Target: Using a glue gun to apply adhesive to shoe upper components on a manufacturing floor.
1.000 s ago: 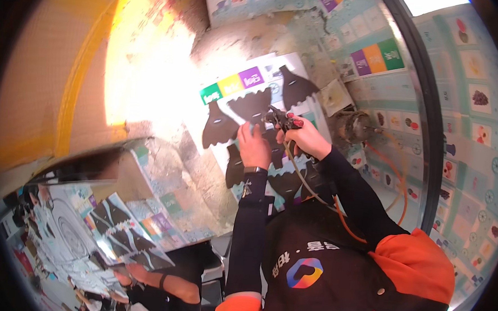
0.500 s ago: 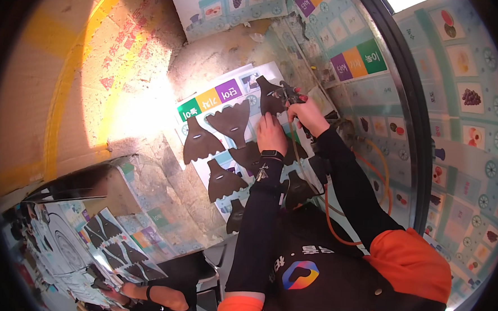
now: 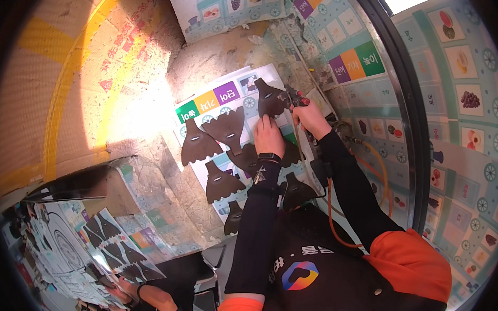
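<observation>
Several dark brown, flared pieces with scalloped edges and small slits lie on a printed sheet (image 3: 178, 123). At the sheet's far right lies one such piece (image 3: 270, 97). My left hand (image 3: 269, 139) lies flat with fingers stretched out, their tips at that piece's lower edge. My right hand (image 3: 313, 118) is closed around a small spray gun (image 3: 297, 98), dark with red parts, beside the same piece. The gun's nozzle is hard to make out. Left of my left hand are more brown pieces (image 3: 224, 129); some are partly hidden under my hand and forearm.
Printed panels (image 3: 355, 68) stand behind and to the right, with a dark frame post (image 3: 415, 108). Orange and yellow hoses (image 3: 384, 168) loop by my right arm. A large cardboard sheet (image 3: 43, 99) fills the left. At lower left, another person's arm (image 3: 154, 297) is beside similar brown pieces (image 3: 126, 250).
My right hand with the spray gun has shifted slightly right and nearer to me. My left hand stays at the piece's edge, moved very little. The other person's arm has shifted slightly left.
</observation>
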Action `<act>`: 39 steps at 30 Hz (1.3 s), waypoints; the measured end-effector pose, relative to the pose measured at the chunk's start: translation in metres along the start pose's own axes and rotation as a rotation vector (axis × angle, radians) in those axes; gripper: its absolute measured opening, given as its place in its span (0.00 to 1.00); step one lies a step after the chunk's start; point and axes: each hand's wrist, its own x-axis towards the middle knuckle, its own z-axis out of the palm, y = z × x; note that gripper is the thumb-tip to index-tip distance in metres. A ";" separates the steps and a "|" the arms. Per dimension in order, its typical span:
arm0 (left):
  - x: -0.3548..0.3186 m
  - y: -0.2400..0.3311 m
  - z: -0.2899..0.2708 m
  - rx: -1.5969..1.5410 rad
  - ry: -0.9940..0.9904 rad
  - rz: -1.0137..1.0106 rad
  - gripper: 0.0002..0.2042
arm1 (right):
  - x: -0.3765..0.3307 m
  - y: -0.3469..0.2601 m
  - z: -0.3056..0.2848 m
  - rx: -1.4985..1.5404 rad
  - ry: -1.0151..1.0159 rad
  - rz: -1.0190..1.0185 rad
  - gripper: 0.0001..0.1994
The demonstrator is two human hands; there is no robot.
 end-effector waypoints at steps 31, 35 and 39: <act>-0.335 -0.170 -0.103 -0.222 -0.109 -0.752 0.19 | -0.165 0.264 -0.091 -0.952 0.468 -0.291 0.32; -0.346 -0.134 -0.088 -0.118 -0.005 -0.715 0.21 | -0.181 0.278 -0.060 -0.818 0.674 -0.306 0.24; -0.354 -0.114 -0.094 0.094 0.064 -0.670 0.20 | -0.205 0.312 -0.008 -0.048 0.259 0.250 0.13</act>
